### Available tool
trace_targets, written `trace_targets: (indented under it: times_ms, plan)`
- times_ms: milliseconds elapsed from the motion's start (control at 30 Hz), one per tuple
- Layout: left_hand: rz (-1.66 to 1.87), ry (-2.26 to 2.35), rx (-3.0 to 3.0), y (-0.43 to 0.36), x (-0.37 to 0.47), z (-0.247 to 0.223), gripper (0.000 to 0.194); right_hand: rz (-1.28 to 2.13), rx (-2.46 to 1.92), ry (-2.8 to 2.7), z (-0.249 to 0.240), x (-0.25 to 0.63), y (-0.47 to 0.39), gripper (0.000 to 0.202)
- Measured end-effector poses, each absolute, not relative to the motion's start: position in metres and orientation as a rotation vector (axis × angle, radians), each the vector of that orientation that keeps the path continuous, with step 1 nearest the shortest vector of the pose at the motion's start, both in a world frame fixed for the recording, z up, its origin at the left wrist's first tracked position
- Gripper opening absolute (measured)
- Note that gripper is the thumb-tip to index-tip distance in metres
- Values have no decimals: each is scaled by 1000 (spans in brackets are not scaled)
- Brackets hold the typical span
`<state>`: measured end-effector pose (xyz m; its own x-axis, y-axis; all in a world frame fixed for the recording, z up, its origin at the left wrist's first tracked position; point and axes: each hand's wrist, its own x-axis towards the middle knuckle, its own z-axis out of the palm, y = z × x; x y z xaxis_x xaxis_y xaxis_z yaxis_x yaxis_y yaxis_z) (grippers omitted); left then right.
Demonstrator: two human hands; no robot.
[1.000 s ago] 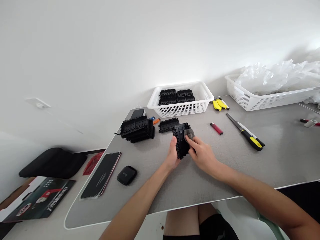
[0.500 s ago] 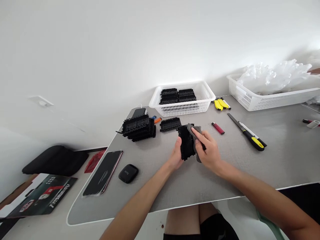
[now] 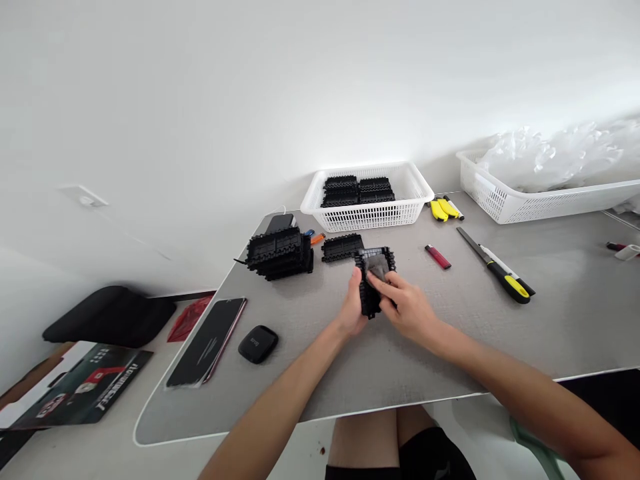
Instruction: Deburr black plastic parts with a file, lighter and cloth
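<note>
My left hand (image 3: 355, 308) is closed around the left side of a black plastic part (image 3: 369, 301) with toothed edges, held tilted above the table. With its fingers pressing a grey cloth (image 3: 377, 267) onto the face of that part, my right hand (image 3: 407, 308) covers its right edge. Just behind lies a similar single black part (image 3: 342, 247). To the left, several more are piled in a stack (image 3: 277, 252). A white basket (image 3: 367, 217) at the back holds further black parts (image 3: 359, 191) in rows.
A red lighter (image 3: 438, 257), a file with a black and yellow handle (image 3: 510, 283) and yellow-handled tools (image 3: 443, 210) lie to the right. Another white basket (image 3: 530, 208) holds clear plastic bags (image 3: 550, 157). On the left are a phone (image 3: 207, 343) and a small black case (image 3: 258, 344).
My right hand has moved the grey cloth left, from the part's right edge onto its face. The part now faces up more. My left hand keeps its hold.
</note>
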<state>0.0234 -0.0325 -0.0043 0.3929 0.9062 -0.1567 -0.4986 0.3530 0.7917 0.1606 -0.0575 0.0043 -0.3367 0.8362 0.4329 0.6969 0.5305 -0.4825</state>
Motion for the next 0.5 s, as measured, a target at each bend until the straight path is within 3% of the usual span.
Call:
trace_targets:
  times_ms: [300, 500]
  plan:
    - [1104, 692, 626, -21, 11, 2, 58, 114, -1155, -2380, 2, 159, -67, 47]
    - [1055, 677, 650, -23, 10, 2, 63, 229, -1107, -2315, 5, 161, -65, 43]
